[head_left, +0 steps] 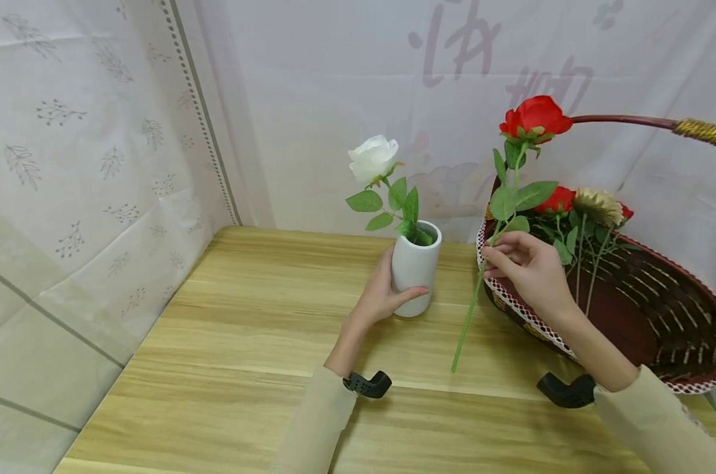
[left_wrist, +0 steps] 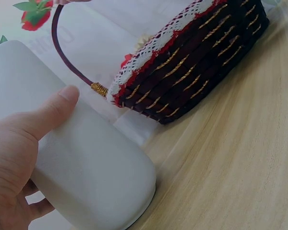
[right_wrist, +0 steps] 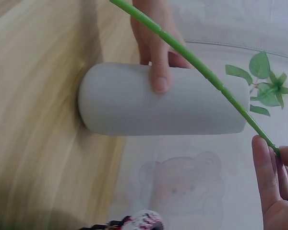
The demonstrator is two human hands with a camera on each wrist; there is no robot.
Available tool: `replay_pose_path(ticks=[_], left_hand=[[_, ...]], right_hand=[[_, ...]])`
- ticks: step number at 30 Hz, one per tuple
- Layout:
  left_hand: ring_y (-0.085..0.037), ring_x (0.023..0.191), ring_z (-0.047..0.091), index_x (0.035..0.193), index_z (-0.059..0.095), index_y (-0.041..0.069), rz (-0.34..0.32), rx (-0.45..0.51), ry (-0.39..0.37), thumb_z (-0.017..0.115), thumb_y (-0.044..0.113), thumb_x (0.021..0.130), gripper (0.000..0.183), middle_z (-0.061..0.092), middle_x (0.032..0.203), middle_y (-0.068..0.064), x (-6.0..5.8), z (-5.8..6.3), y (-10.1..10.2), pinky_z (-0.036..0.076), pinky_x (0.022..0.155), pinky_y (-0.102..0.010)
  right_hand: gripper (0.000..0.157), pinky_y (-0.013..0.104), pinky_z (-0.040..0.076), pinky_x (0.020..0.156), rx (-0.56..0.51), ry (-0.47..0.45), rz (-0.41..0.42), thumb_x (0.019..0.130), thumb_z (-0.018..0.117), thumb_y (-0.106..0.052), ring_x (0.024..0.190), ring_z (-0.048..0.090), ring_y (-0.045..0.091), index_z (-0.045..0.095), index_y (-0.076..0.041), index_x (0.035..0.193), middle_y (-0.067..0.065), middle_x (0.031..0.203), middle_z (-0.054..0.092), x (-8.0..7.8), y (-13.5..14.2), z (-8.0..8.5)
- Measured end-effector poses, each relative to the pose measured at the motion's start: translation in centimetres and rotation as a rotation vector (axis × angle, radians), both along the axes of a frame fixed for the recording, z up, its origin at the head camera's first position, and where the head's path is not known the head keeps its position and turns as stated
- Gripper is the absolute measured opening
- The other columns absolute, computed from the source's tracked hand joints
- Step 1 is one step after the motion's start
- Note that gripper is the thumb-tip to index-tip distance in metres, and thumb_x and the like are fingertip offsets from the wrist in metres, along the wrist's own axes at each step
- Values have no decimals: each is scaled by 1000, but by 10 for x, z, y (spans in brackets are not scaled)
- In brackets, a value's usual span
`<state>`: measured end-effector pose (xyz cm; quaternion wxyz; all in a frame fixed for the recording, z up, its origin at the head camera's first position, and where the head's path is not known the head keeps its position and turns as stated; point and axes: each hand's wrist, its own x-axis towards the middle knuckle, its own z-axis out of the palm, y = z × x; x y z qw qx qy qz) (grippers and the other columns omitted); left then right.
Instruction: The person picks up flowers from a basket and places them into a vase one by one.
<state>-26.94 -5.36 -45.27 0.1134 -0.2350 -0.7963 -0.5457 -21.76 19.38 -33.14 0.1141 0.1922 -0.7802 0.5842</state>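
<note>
A white vase stands on the wooden table, and my left hand grips its side, thumb across the front. In it stands a white rose with green leaves, leaning left over the rim. My right hand pinches the green stem of a red rose between thumb and fingers, to the right of the vase. The bloom points up and the bare stem end slants down to the left above the table. In the right wrist view the stem crosses in front of the vase.
A dark woven basket with lace trim and an arched handle stands at the right. Inside it lie another red flower and a cream flower. Printed cloth hangs behind the table.
</note>
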Motion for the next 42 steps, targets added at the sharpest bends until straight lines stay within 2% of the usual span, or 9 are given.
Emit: replay_pose_path(ticks=[5, 12, 16, 20, 28, 35, 36, 42], left_hand=[[-10, 111, 45, 143, 16, 31, -3, 2, 0, 78, 44, 68, 98, 40, 128, 7, 0, 1, 1, 42, 89, -37], [-10, 112, 44, 143, 15, 30, -1, -16, -5, 78, 44, 67, 99, 39, 130, 6, -1, 3, 2, 42, 90, -36], [-16, 113, 45, 144, 16, 25, -4, 1, -7, 79, 36, 69, 99, 40, 131, 1, -1, 4, 2, 41, 90, -40], [-22, 113, 46, 144, 19, 19, -4, 22, -3, 81, 28, 69, 98, 41, 131, -4, -2, 3, 2, 42, 89, -45], [-10, 112, 45, 143, 15, 33, 14, -12, -15, 78, 43, 68, 98, 40, 129, 8, 0, 3, 0, 41, 90, -36], [-11, 111, 45, 143, 17, 30, 10, -6, -3, 78, 43, 68, 98, 40, 129, 7, 0, 1, -1, 42, 89, -38], [-13, 111, 46, 144, 17, 27, 8, -3, -2, 78, 40, 69, 98, 41, 129, 5, 3, 5, -1, 42, 89, -39], [-13, 111, 46, 143, 17, 30, 18, -10, -14, 79, 39, 68, 98, 41, 129, 5, 4, 6, 0, 42, 89, -37]], right_hand=[[22, 37, 52, 61, -33, 65, -16, 85, 64, -7, 65, 63, 25, 58, 7, 102, 14, 84, 63, -7, 0, 14], [22, 30, 52, 60, -184, 140, 8, 83, 64, 1, 62, 63, 22, 57, 14, 99, 19, 83, 64, -19, 2, 43], [22, 30, 53, 60, -263, 175, 36, 82, 64, 3, 63, 63, 23, 57, 16, 98, 21, 85, 63, -29, 0, 59], [23, 31, 53, 60, -319, 171, 42, 81, 65, 2, 64, 62, 24, 57, 16, 98, 22, 86, 63, -38, -4, 70], [26, 30, 53, 62, -377, 196, 21, 80, 67, -1, 65, 62, 23, 59, 14, 99, 19, 93, 64, -53, -12, 87], [27, 32, 53, 62, -476, 210, -7, 78, 70, -3, 64, 61, 25, 60, 13, 97, 20, 87, 62, -65, -20, 102], [27, 32, 53, 62, -485, 208, -9, 77, 70, -3, 64, 61, 25, 60, 12, 97, 20, 86, 62, -67, -21, 104], [27, 32, 53, 62, -533, 212, -19, 76, 71, -2, 64, 62, 26, 61, 11, 97, 20, 83, 61, -75, -24, 113]])
